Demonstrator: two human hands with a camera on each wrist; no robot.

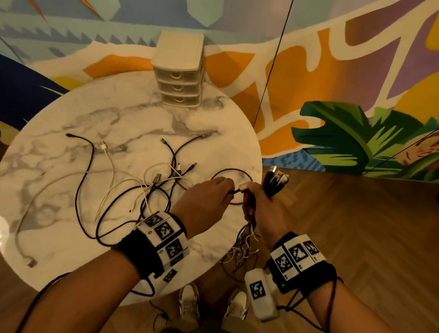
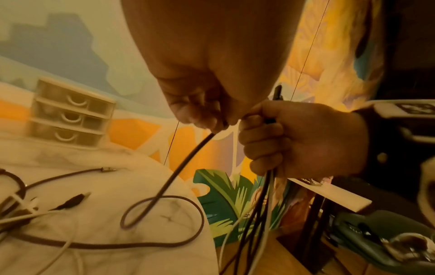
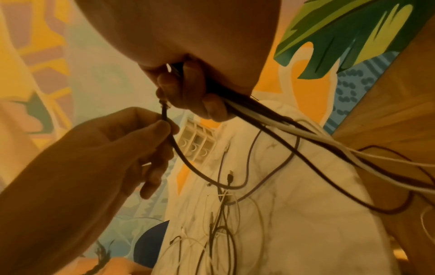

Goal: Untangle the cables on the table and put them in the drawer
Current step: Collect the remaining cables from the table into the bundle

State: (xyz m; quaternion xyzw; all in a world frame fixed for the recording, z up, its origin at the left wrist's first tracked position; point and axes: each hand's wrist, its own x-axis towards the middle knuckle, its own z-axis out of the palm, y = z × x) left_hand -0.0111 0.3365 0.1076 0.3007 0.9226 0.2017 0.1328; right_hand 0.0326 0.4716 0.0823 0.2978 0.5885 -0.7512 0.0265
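A tangle of dark and white cables (image 1: 154, 185) lies on the round marble table (image 1: 87, 110). My left hand (image 1: 228, 190) pinches a dark purple cable (image 1: 228, 170) just behind its plug; the cable loops down onto the table (image 2: 179, 171). My right hand (image 1: 247, 194) hovers at the table's right edge and grips a bundle of cables (image 1: 275, 183), plugs sticking up and tails hanging below (image 2: 263, 195). Its fingertips (image 3: 169, 89) also touch the plug end of the purple cable (image 3: 188, 163). A beige three-drawer unit (image 1: 179, 77) stands at the table's far side, drawers closed.
A black cable (image 1: 84, 157) and a long white cable (image 1: 25, 217) trail toward the table's left edge. Wood floor (image 1: 364, 241) lies to the right, a painted mural wall behind. A thin black cord (image 1: 272, 66) hangs by the wall. My shoes (image 1: 189, 302) show under the near edge.
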